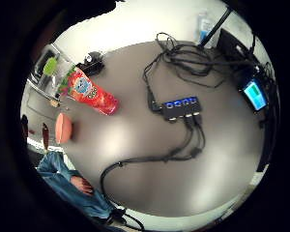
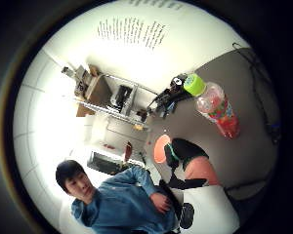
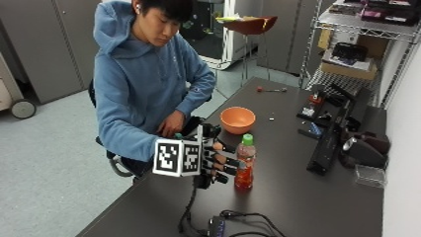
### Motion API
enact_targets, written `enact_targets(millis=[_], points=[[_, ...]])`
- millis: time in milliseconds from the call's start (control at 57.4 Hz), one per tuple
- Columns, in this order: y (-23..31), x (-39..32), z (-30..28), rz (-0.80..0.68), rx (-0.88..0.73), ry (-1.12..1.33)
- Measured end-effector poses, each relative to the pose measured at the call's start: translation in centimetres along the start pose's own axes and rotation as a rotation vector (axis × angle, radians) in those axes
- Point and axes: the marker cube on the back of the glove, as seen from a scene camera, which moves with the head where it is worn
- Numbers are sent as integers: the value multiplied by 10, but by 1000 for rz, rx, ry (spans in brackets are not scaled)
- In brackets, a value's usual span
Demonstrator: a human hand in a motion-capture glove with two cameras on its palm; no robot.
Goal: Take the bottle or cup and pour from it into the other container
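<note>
A clear bottle (image 3: pixel 244 165) with a green cap and red drink stands upright on the dark table (image 3: pixel 296 197). It also shows in both palm views (image 1: pixel 88 92) (image 2: pixel 217 108), some way off from the palm. An empty orange bowl (image 3: pixel 237 120) (image 1: pixel 64 128) (image 2: pixel 160 148) sits behind the bottle, nearer the person. My gloved right hand (image 3: pixel 214 160) hovers just beside the bottle on the side away from the wall, fingers (image 2: pixel 186 151) relaxed and spread toward it, holding nothing. The bare left hand (image 3: pixel 172 123) rests at the table's edge.
A black hub (image 1: pixel 181 107) (image 3: pixel 217 224) with blue lights and trailing cables lies on the table near the front end. Black devices (image 3: pixel 329 143) line the wall side. A wire shelf (image 3: pixel 358 29) stands at the far end.
</note>
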Motion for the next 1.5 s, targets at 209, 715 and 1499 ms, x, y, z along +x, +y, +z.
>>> enact_targets(millis=[209, 715, 1499], points=[[-20, 18, 45, 33, -58, -191], [-61, -10, 141, 1, 90, -497], [-28, -204, 201, -479, -662, 874]])
